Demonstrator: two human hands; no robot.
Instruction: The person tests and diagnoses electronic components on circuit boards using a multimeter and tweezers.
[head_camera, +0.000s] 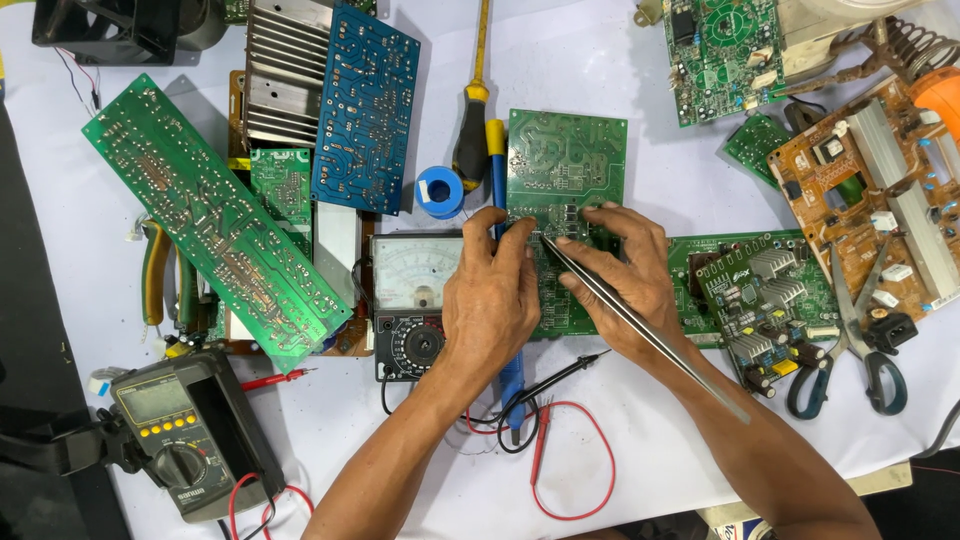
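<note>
Over the green circuit board (566, 160) on the counter (670, 440), the left hand (490, 300) grips a blue soldering iron (497, 165) upright, while the right hand (625, 280) pinches long tweezers (640, 325) whose tips slant up-left to meet it.

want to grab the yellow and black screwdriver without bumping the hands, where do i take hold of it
Grip the screwdriver by its fat black handle, the only part thick enough for fingers; the yellow shaft above is thin. It lies flat, nearly straight up and down in the view, handle end nearest the left hand. Come from its left side, above the blue solder spool, since the green circuit board crowds the right.
</note>
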